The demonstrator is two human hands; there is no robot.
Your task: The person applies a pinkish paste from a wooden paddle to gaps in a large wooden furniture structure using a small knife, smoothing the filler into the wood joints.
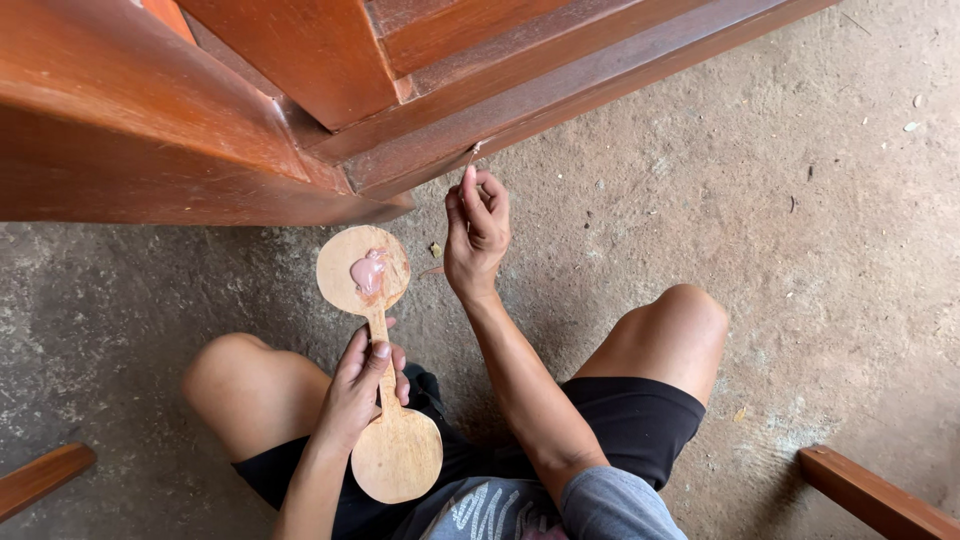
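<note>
My left hand [362,385] grips the narrow neck of a flat wooden board [398,455] shaped like two joined discs. Its upper disc carries a blob of pinkish-brown paste [368,272]. My right hand [477,232] is raised above it, fingers pinched on a thin stick-like tool [472,153] whose tip touches the lower edge of the reddish-brown wooden furniture [420,110]. I am squatting, both knees in view below the furniture.
The large varnished wooden piece fills the top left. Rough grey concrete floor [820,220] spreads to the right. One wooden bar [45,478] lies at the bottom left and another wooden bar [875,497] at the bottom right.
</note>
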